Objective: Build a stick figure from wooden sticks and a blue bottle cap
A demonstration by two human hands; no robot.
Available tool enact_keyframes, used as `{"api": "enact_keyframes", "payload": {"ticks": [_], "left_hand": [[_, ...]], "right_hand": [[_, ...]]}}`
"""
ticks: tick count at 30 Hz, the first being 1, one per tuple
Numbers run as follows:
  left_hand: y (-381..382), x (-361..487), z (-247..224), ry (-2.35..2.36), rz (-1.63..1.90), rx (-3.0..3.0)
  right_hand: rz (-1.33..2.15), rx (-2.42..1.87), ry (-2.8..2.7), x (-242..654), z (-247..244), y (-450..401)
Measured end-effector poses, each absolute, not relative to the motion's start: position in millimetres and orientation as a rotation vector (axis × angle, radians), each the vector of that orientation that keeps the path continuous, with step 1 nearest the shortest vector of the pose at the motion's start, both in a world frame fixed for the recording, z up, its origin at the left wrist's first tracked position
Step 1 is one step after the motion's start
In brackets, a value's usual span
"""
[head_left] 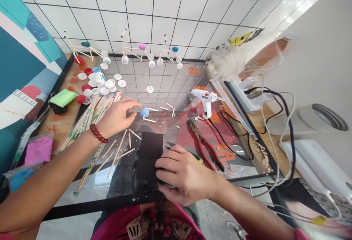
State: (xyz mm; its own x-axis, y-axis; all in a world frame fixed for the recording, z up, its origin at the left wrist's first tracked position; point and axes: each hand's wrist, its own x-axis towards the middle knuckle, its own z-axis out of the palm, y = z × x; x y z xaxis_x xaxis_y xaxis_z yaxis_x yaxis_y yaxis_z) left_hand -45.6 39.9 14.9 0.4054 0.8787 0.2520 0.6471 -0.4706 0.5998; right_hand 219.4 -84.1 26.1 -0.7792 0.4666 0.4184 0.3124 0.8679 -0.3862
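Head view: left hand (118,115), red bead bracelet (98,133) at the wrist, is closed, fingers together around a grey strip (132,111). The far end of the strip meets a blue foam ball (145,112), held just past the fingertips, above the glass-topped desk (236,170). Right hand (184,174) is curled over the edge of a black rectangular strip (150,155) lying on the glass; cannot tell whether clamped on it or only resting.

Loose wooden sticks (117,155) lie scattered left of the black strip, with shorter offcuts (150,120) just beyond the ball. A white hot glue gun (206,100) lies ahead of the hands, its black cord (228,141) trailing past red-handled pliers (205,144), which are just beside right hand. Further left: paper-sleeved sticks (90,130), a heap of white and red bottle caps (99,84), and a green sponge (63,98). Three finished stick models with cap wheels (137,49) stand along the far edge. A pink cloth in a plastic bag (38,150) lies at the near left.
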Motion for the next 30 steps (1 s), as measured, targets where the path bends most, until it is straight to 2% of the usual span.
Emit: {"api": "enact_keyframes", "payload": {"ticks": [3,6,9,18,30], "left_hand": [[45.2,-44.9,18.2,1.266,0.702,2.249],[49.2,-43.6,19.2,1.247,0.660,2.272],[50.4,-42.0,17.6,1.249,0.650,2.296],[51.5,-37.3,13.9,1.167,0.697,2.326],[58.7,-39.4,6.2,1.230,0.647,2.300]], "right_hand": [[0.542,-0.842,-2.407,218.3,27.5,-63.4],[0.490,-1.220,-2.383,220.0,20.3,-30.4],[0.546,-1.378,-2.469,215.5,10.7,-5.2],[0.611,-1.463,-2.456,197.4,4.9,22.0],[0.434,-1.388,-2.583,187.4,3.3,38.0]]}}
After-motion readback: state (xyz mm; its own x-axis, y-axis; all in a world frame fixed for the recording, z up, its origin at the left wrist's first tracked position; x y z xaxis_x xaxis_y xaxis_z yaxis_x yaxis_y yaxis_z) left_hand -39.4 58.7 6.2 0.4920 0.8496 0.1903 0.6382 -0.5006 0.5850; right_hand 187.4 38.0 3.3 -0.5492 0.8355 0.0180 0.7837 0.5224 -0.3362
